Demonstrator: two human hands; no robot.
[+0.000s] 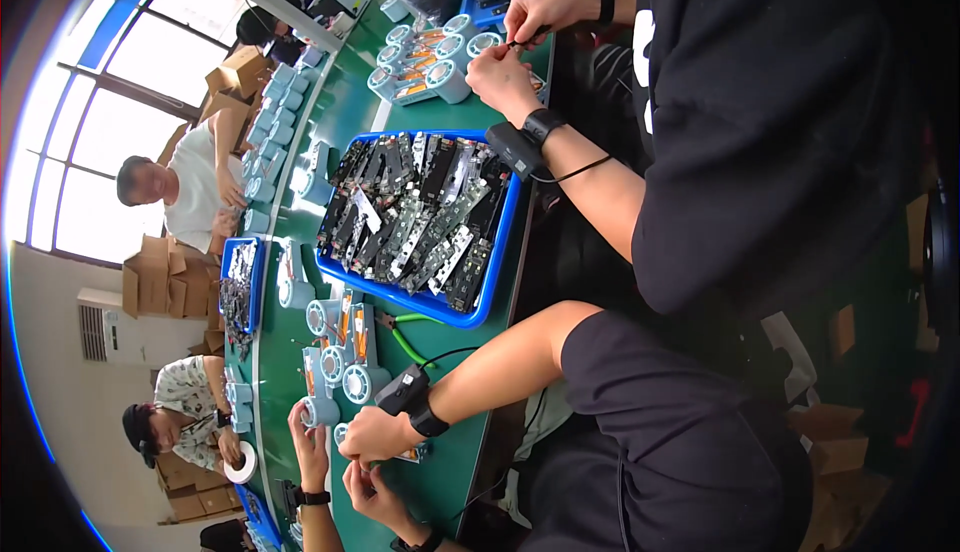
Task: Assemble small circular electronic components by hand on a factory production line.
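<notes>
Neither my left hand nor my right hand can be made out as mine. The scene lies sideways, and the near arms lead to other people in dark shirts. At the upper right, one person's hands (515, 52) pinch a small dark piece. Lower down, another person's hand (378, 436), with a small black device on its wrist, meets a hand (375, 500) beside it, fingertips together; what they hold is hidden. A further hand (310, 452), reaching from the lower edge, touches a light-blue round plastic housing (320, 412). Between the near people, a blue tray (400, 299) holds several black circuit-board strips (410, 207).
Green-handled cutters (405, 340) lie below the tray on the green table (455, 372). Several light-blue housings (447, 80) stand above it. Across the table are people, a smaller blue tray (258, 287), a white roll (240, 464) and cardboard boxes (165, 277).
</notes>
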